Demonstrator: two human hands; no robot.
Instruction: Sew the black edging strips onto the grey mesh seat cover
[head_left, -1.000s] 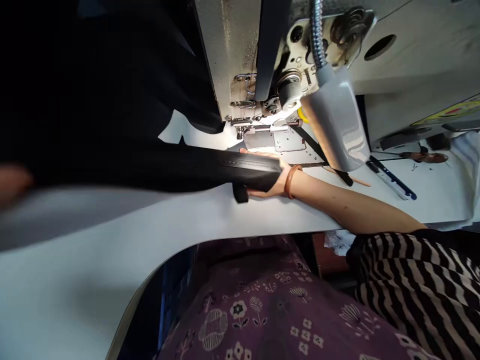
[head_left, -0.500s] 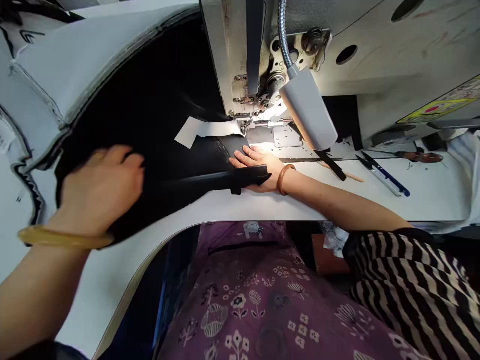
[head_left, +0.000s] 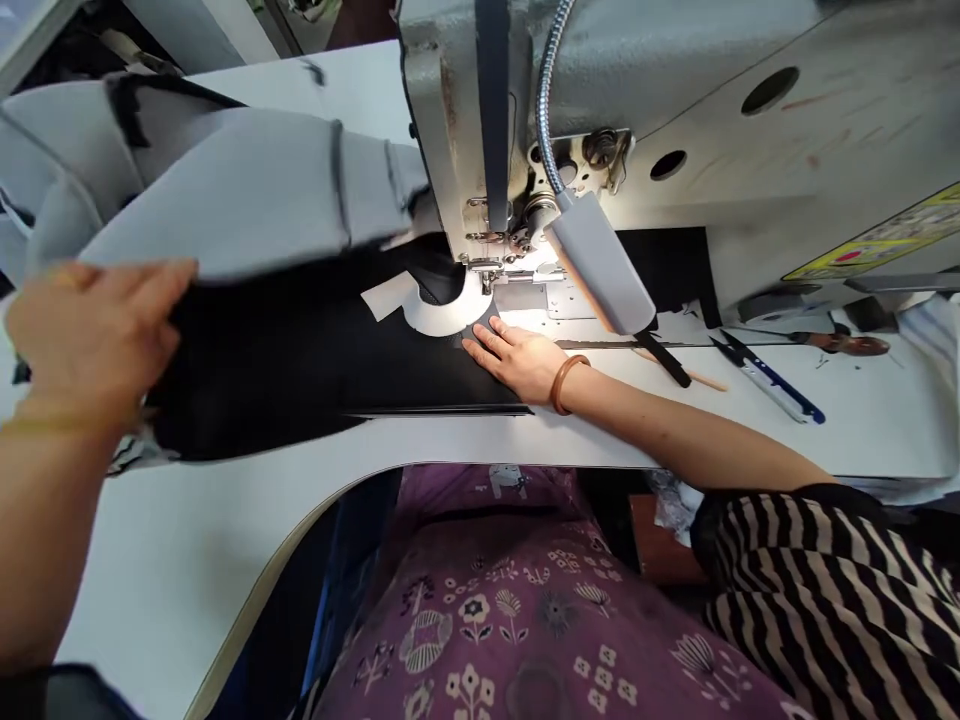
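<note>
A black sheet of fabric or leather (head_left: 300, 350) with a pale grey backing lies across the sewing machine bed. My right hand (head_left: 525, 360) rests flat on its right end, just below the presser foot (head_left: 486, 280), fingers stretched and slightly apart. At the far left, my left hand (head_left: 97, 330) grips the sheet's edge; it is blurred by motion, and its thumb is hidden. A white curved strip (head_left: 442, 316) lies on the black face, one end at the presser foot. Behind my left hand the grey backing (head_left: 247, 190) shows in a raised fold.
The sewing machine (head_left: 675, 110) fills the back right, with a lamp (head_left: 600, 262) on a flexible neck beside the needle. Thread snips (head_left: 772, 380), a wooden-handled tool (head_left: 847, 343) and a thin wooden stick (head_left: 709, 381) lie at right on the white table (head_left: 247, 530).
My left hand has moved left and taken hold of the sheet's edge. The sheet has turned, its grey backing folding up behind. The strip now shows a curve. My right hand stays nearly in place.
</note>
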